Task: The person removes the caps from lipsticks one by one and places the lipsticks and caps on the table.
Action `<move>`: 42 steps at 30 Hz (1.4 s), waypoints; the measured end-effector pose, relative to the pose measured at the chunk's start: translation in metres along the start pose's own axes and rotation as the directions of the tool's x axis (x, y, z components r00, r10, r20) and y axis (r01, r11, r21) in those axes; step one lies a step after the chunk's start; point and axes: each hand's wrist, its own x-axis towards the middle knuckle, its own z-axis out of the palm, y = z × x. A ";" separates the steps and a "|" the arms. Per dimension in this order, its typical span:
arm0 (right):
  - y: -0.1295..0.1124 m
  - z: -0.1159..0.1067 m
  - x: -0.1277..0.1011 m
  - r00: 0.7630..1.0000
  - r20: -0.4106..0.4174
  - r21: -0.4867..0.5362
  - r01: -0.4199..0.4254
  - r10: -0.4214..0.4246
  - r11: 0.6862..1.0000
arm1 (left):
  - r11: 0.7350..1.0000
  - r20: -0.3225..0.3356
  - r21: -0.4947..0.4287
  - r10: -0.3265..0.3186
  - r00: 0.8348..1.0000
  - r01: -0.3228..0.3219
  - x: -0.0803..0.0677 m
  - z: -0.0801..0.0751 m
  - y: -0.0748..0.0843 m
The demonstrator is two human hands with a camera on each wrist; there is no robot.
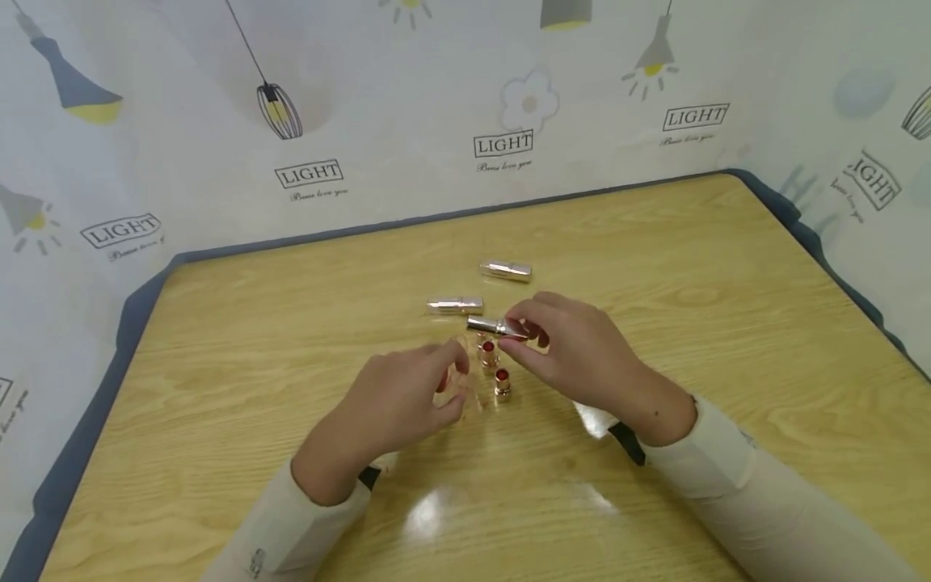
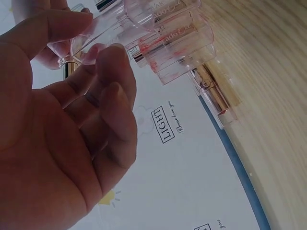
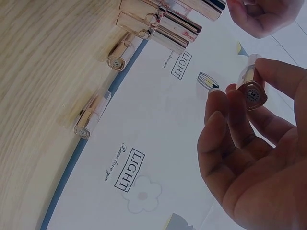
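My left hand [image 1: 403, 396] is low over the middle of the table, thumb and fingertips about a clear pinkish lipstick cap [image 2: 108, 31]. Whether a tube is inside that cap is hard to tell. My right hand [image 1: 582, 347] pinches a lipstick [image 1: 483, 325] by its clear end, the metallic base pointing left. A round label shows on the base of this lipstick [image 3: 253, 96] in the right wrist view. Between the hands stand a red-topped lipstick [image 1: 502, 385] and another lipstick [image 1: 489, 356], with one more partly hidden behind.
Beyond the hands, one capped lipstick [image 1: 454, 305] lies on its side, with a second lying lipstick [image 1: 505, 271] farther back to the right. The wooden table [image 1: 254, 323] meets a patterned white cloth [image 1: 407, 162] at its back and sides.
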 end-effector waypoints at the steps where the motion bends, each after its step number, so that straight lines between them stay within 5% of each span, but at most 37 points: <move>1: 0.000 0.000 0.000 1.000 0.000 -0.001 0.000 0.000 1.000 | 1.000 0.004 0.002 -0.001 1.000 0.001 0.000 0.000 0.000; 22: 0.000 0.003 -0.001 1.000 0.017 -0.012 0.013 -0.013 1.000 | 1.000 0.028 0.000 -0.009 1.000 0.009 -0.001 -0.002 -0.004; 42: -0.001 0.007 -0.001 0.996 0.089 -0.036 0.012 -0.009 0.999 | 0.999 0.141 -0.024 -0.020 0.990 0.024 0.000 0.003 -0.003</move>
